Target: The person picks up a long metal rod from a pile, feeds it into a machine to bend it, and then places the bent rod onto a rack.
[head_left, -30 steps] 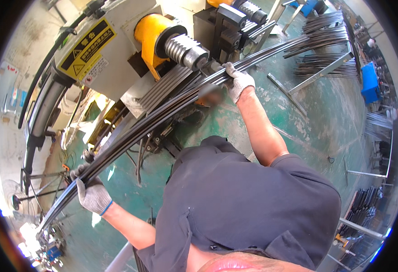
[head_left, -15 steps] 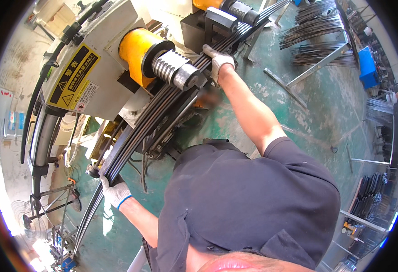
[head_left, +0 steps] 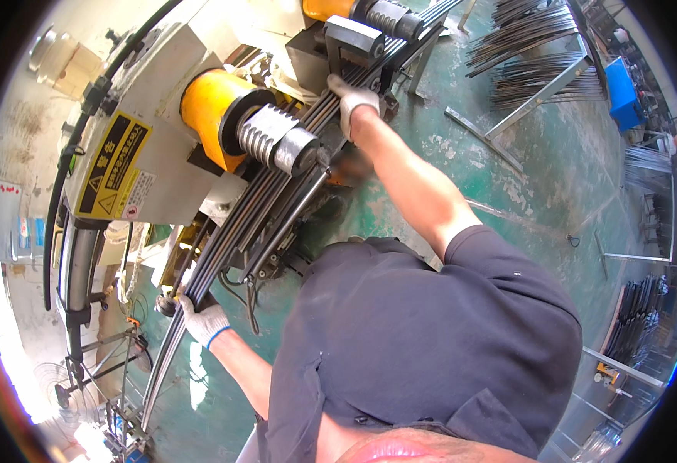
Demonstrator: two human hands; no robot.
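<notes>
With left hand (head_left: 205,320) and right hand (head_left: 356,100) clasped well apart around them, the long rods (head_left: 234,224) look stiff, smooth and heavy together, best held at two spread points.

Rods (head_left: 213,261), far ends beyond the top edge

Scuffed green floor (head_left: 539,193); stained pale wall (head_left: 33,150).

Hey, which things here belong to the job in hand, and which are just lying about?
In use:
- long metal rods, held by the left hand and right hand
- apparently the machine with the yellow housing, alongside the rods

Apparently just about:
- untouched rod bundles, upper right
- blue box, right
</notes>
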